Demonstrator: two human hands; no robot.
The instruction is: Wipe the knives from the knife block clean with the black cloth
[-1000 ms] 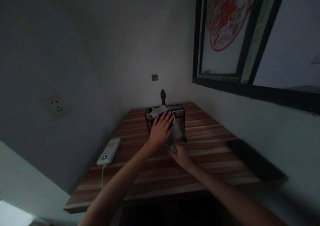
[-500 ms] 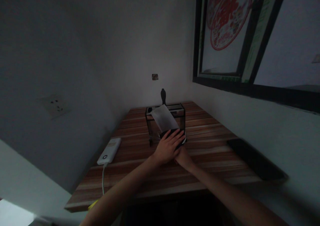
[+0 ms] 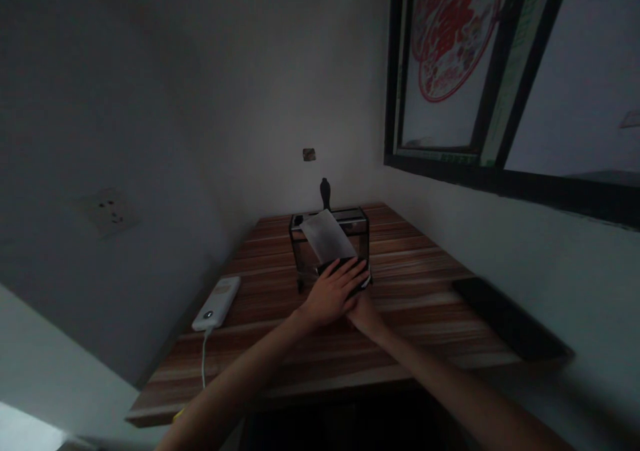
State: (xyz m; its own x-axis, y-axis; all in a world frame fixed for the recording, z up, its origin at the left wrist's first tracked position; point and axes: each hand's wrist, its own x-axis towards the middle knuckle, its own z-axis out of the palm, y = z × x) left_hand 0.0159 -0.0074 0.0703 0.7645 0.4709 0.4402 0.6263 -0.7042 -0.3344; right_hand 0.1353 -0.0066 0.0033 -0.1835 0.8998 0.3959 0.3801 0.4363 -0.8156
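Note:
A broad, pale grey rectangular blade, by its look a cleaver (image 3: 327, 234), slants up and leftward from my hands. A black piece of something like cloth (image 3: 327, 264) with a light edge at its right covers the blade's lower part. My left hand (image 3: 335, 290) lies over this black piece, pressing it with fingers close together. Below it is my right hand (image 3: 363, 310), closed; its fingers and the cleaver's handle are hidden. Just behind the blade stands a knife rack (image 3: 363, 221) with a dark frame, and a black knife handle (image 3: 325, 193) rises at its back.
A white power bank (image 3: 217, 303) with a cable lies on the wood-grain table (image 3: 415, 318) at left. At right a dark flat slab (image 3: 510, 318) lies along the wall. A socket (image 3: 110, 211) is on the left wall; a framed window (image 3: 450, 151) is at right.
Both hands keep their hold, and the blade stays at nearly the same tilt. The whole view has shifted only slightly.

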